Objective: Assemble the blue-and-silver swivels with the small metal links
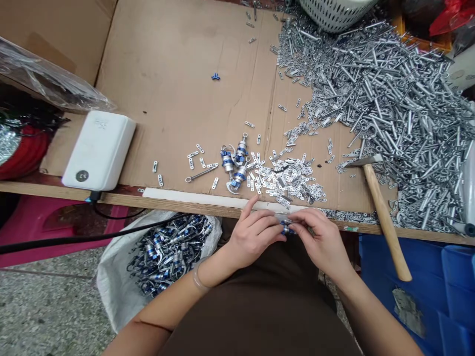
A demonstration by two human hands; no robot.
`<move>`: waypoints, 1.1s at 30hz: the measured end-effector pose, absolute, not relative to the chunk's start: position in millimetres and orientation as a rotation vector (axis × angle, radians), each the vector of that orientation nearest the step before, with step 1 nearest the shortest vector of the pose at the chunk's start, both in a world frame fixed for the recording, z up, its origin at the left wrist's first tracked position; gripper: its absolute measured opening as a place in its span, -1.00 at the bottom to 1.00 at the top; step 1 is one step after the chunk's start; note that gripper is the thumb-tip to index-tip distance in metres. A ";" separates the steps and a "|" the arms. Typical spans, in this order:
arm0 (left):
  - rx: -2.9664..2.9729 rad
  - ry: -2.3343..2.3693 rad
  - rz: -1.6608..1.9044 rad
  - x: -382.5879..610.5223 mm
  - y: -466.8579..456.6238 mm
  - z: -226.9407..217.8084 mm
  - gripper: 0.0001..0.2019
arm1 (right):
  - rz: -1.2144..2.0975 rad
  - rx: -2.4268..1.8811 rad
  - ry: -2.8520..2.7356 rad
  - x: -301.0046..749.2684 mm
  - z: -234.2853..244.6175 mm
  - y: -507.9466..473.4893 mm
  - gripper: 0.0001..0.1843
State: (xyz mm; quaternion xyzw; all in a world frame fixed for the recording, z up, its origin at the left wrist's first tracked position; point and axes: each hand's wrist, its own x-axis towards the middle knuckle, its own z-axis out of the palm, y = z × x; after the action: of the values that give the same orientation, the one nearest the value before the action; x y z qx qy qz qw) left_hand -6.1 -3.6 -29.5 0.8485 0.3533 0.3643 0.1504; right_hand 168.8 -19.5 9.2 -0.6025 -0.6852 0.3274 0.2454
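At the table's front edge, my left hand [254, 237] and my right hand [322, 238] both pinch a small blue-and-silver metal fitting [287, 229]. My fingers cover most of it, and its full shape is hidden. Just beyond my hands lies a loose heap of small flat metal links [297, 178] with holes. Left of that heap, several blue-and-silver hooked fittings [240, 173] sit in a cluster. Beside them rests a thin metal eye pin [202, 173], with a few single links scattered around.
A large pile of metal eye pins [374, 84] fills the right side. A hammer [386, 217] overhangs the front edge. On the left stands a white power bank [99, 151] with a black cable. Below hangs a white sack [111, 277] of finished-looking fittings.
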 end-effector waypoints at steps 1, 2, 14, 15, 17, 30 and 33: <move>2.433 1.016 1.047 -6.0 -3.6 -29.4 -0.88 | 0.909 -1.637 -1.889 168.3 8.2 -18.9 -0.88; 2.429 1.015 1.047 -5.9 -3.6 -29.5 -0.88 | 0.910 -1.638 -1.905 167.9 7.4 -18.4 -0.87; 2.416 1.026 1.031 -5.9 -3.6 -30.3 -0.90 | 0.653 -1.568 -1.949 165.7 5.2 -22.7 -0.74; 2.418 1.026 1.032 -5.9 -3.5 -30.2 -0.90 | 0.623 -1.554 -1.965 166.2 5.6 -22.8 -0.68; 2.420 1.021 1.030 -5.8 -3.1 -29.9 -0.90 | 0.587 -1.525 -2.010 167.3 6.5 -22.8 -0.58; 2.405 1.000 1.053 -6.1 -1.8 -30.0 -0.90 | 0.555 -2.009 -1.793 150.5 1.9 -33.2 -0.88; 2.403 0.992 1.077 -6.0 -1.8 -30.1 -0.90 | 0.541 -2.142 -1.810 147.5 2.8 -32.5 -0.85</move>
State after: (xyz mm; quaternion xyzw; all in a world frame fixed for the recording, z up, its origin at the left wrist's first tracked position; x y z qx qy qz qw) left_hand -6.0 -1.8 -30.1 0.8425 0.3479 0.3776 0.1632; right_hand 147.5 -32.5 2.8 -0.7424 -0.6272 0.1876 0.1425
